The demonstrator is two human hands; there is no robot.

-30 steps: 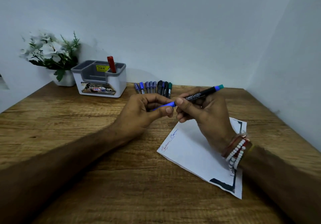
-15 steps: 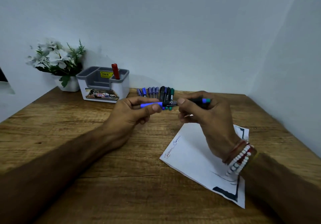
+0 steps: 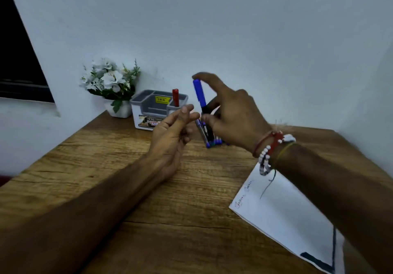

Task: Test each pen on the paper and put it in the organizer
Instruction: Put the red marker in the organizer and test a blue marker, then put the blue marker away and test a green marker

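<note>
A person's two forearms reach over a brown wood-grain table [image 3: 148, 210]. The right hand [image 3: 231, 116], wearing bead and thread bracelets at the wrist, pinches a blue-capped black marker [image 3: 200, 95] upright. Its forefinger rests on the cap's top, while thumb and other fingers grip the black barrel. The left hand [image 3: 170, 137] lies just beside it at nine o'clock, palm up, fingers relaxed and holding nothing.

From the marker, a white plastic desk organizer with grey compartments [image 3: 138, 118] stands near at nine o'clock, against the wall. One red pen [image 3: 175, 97] stands in its small right-hand compartment. A white pot of white artificial flowers [image 3: 110, 80] sits beyond it, further toward nine o'clock. A row of blue and dark pens [image 3: 212, 142] lies on the table at six o'clock from the marker, partly hidden behind the hands. A white sheet of paper with ink scribbles [image 3: 287, 210] lies at five o'clock.

The marker looks capped and ready for stowing. To do this well, the hand should carry it upright over the organizer's rim. It should come down tail first into a compartment, clear of the red pen. The fingers should let go only once it rests on the bottom.
</note>
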